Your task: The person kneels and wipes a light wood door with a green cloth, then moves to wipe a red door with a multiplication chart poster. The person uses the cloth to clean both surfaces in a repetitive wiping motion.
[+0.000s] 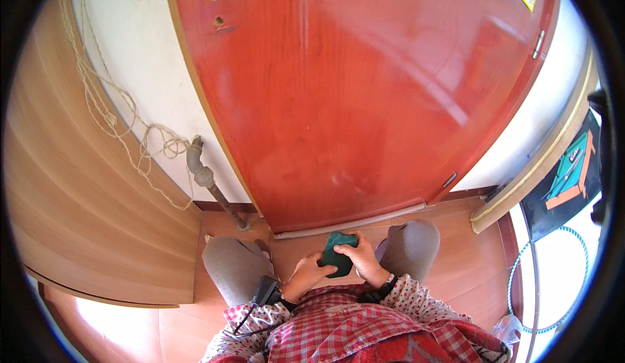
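Between my knees, low over the tiled floor, a dark green, flat, palm-sized piece (338, 251) is held in both hands. What kind of thing it is does not show clearly. My left hand (307, 276) grips its lower left edge, thumb over the near face. From the upper right, my right hand (363, 257) holds it with the thumb pressed on its face and the fingers behind. A dark band with a small black box (265, 290) sits on my left wrist, and another dark band (380, 291) on my right.
A closed red door (364, 116) stands in front, a pale roll (348, 222) along its foot. At left are a wooden panel (97, 187), a grey pipe (203, 174) and hanging cord (140, 119). A blue-and-white hoop (513, 278) and a pool-table picture (569, 174) are at right.
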`<state>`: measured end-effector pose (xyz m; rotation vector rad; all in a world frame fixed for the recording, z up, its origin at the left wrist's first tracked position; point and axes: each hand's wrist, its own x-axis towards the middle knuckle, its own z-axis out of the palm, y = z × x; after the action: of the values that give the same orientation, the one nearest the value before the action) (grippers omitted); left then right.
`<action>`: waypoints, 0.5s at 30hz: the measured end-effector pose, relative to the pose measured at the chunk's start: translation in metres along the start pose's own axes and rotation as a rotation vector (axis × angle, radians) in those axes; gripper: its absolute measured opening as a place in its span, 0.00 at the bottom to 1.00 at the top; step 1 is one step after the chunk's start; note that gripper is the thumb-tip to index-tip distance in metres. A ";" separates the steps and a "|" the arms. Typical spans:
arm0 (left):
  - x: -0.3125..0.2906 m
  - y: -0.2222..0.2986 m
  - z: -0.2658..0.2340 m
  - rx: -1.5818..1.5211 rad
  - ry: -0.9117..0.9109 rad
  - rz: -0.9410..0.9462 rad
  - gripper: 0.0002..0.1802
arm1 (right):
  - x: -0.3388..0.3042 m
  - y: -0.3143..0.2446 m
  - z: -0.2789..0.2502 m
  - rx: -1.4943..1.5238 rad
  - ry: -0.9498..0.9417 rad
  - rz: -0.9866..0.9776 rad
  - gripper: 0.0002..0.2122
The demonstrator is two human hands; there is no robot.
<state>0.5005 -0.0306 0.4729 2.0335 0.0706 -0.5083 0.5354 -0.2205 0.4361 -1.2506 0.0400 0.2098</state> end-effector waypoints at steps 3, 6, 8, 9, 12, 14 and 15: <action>-0.001 -0.010 -0.013 -0.154 0.053 0.044 0.22 | 0.014 0.001 0.006 -0.146 -0.139 0.087 0.30; -0.005 -0.011 -0.032 -0.353 0.082 0.089 0.17 | 0.022 -0.008 0.007 -0.250 -0.238 0.233 0.31; -0.009 -0.004 -0.047 -0.467 0.025 0.106 0.15 | 0.021 -0.018 0.008 -0.186 -0.285 0.209 0.32; -0.011 0.002 -0.053 -0.504 -0.004 0.074 0.14 | 0.021 -0.023 0.008 -0.145 -0.314 0.203 0.32; -0.016 0.022 -0.072 -0.274 -0.141 0.107 0.14 | 0.020 -0.037 0.010 -0.077 -0.448 0.147 0.33; -0.017 0.033 -0.084 -0.122 -0.284 0.077 0.15 | 0.023 -0.040 0.016 -0.115 -0.617 0.167 0.34; -0.017 0.036 -0.088 -0.144 -0.283 0.028 0.15 | 0.024 -0.040 0.019 -0.131 -0.689 0.171 0.34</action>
<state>0.5230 0.0285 0.5457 1.8033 -0.0898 -0.7468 0.5648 -0.2114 0.4765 -1.2484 -0.4690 0.7914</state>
